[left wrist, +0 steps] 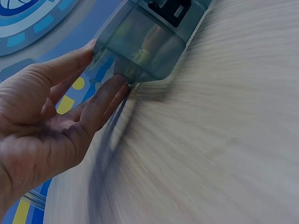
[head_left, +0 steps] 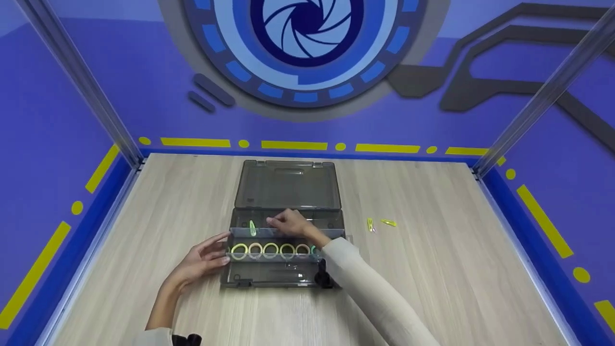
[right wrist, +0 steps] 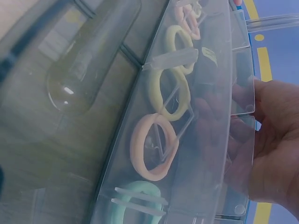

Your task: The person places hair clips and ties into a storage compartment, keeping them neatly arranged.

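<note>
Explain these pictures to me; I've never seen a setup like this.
No machine works here, only a person. The wide picture comes from a camera worn on the head, the others from one on each wrist. On the table sits a see-through grey box, lid open, with a row of rings across its middle and a green clip behind them. Two yellow clips lie to the box's right. The left hand touches the box's left end. The right hand is over its back part; whether it holds anything is hidden.
</note>
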### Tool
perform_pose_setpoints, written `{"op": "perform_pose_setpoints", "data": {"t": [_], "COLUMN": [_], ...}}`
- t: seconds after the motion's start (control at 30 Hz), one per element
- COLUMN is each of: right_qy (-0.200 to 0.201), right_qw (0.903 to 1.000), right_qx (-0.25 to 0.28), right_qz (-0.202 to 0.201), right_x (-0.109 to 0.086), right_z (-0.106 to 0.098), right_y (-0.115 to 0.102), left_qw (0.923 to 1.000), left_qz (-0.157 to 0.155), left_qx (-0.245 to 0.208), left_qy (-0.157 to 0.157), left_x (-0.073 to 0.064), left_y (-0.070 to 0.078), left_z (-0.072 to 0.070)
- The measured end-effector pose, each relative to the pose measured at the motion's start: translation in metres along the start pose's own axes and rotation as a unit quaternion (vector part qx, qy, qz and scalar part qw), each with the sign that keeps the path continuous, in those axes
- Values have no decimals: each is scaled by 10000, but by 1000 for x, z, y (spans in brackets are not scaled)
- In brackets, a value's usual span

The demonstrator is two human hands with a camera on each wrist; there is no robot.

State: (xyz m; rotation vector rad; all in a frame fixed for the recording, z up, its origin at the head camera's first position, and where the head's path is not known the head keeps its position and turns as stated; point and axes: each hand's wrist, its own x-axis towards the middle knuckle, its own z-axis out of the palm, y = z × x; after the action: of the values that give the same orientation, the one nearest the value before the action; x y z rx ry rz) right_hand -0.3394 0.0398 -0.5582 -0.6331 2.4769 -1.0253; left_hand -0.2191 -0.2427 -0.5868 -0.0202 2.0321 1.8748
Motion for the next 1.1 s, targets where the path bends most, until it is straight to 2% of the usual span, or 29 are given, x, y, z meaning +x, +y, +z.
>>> {"op": "perform_pose_setpoints", "data": {"t": [0.1,0.27,0.53,0.63,0.83,0.97,1.1], "right_qy": [-41,-26,43,107,401,512,609], "right_qw": [9999,9991,9962,9952,9963,9954,9941], "right_qx": [27,377,862,951,719,761,895], "right_qz": [99,210,-74,-179,-255,-258,-91], "right_x": [-1,-4,-13,-18,-33,-46,-61], "right_z": [0,-3,-18,-28,-56,-77,-97], "right_y": [0,1,5,7,16,31,52], "left_qw": [10000,9999,9999,10000,9998,9999,9999], "left_qz": [-27,2,30,22,-62,-122,-60], "left_qx": [-27,-74,-82,-65,-144,-89,-59], "left_qy": [-3,-88,-91,-39,-90,-73,-100], "left_x": [1,1,2,1,1,2,2], "left_y": [0,-1,0,0,0,0,0], "left_z": [0,0,0,-1,-1,0,0]}}
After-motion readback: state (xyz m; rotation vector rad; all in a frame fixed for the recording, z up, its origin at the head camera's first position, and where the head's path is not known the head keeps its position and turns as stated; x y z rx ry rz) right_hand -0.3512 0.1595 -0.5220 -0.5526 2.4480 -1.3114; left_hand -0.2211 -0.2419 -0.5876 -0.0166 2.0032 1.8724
